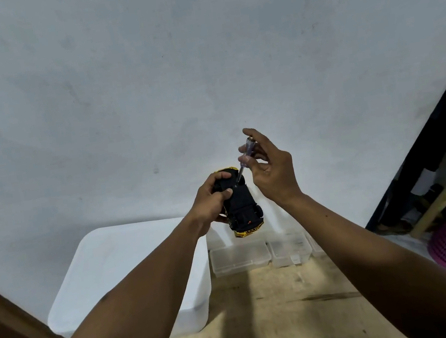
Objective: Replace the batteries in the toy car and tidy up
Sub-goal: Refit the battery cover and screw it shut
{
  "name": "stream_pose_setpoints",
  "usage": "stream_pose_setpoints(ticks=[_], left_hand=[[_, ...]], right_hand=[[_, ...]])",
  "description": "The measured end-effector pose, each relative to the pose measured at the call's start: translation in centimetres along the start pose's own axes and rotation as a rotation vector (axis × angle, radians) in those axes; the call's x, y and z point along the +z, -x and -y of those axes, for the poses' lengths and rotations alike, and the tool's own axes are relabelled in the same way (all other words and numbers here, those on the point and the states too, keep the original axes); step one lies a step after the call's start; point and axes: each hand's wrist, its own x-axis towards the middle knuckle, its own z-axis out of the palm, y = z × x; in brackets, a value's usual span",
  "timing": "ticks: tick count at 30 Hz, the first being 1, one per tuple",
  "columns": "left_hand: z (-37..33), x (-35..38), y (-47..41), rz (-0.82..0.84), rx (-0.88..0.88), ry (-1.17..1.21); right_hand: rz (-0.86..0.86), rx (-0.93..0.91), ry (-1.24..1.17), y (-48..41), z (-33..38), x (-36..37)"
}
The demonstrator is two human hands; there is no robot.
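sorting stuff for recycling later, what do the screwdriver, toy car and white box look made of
Screwdriver: see-through purplish handle, likely plastic; thin grey shaft, probably metal. Toy car: matte black underside, shiny yellow edges, likely plastic. White box: smooth, opaque, rounded corners, probably moulded plastic.

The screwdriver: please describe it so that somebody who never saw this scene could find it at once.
In front of the pale grey wall, the right hand is raised near the middle. It pinches the screwdriver, whose tip meets the black underside of the toy car in the left hand. It is the only thin, clear-handled tool there.
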Motion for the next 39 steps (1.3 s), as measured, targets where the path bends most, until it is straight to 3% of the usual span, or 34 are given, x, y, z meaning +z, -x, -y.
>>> stream_pose_setpoints(ticks=[11,14,19,28,39], left_hand=[[0.5,0.1,-0.1,0.018,-0.023,-0.01],[0.5,0.0,-0.2,0.023,-0.026,-0.011],[0.4,-0.2,-0.5,0.017,-0.024,-0.015],[1.1,0.1,-0.6,0.01,-0.009,0.038],[1.3,-0.2,-1.3,-0.058,-0.163,0.161]], right_hand=[[-0.019,-0.002,0.079,-0.1,-0.1,0.3],[0.02,-0.038,0.004,-0.1,0.0,0.1],[0.024,0.056,-0.094,-0.4,0.1,0.4],[-0.106,-0.012,-0.032,1.0,-0.5,1.9],[-0.178,0.109,-0.11,0.5,-0.1,0.6]])
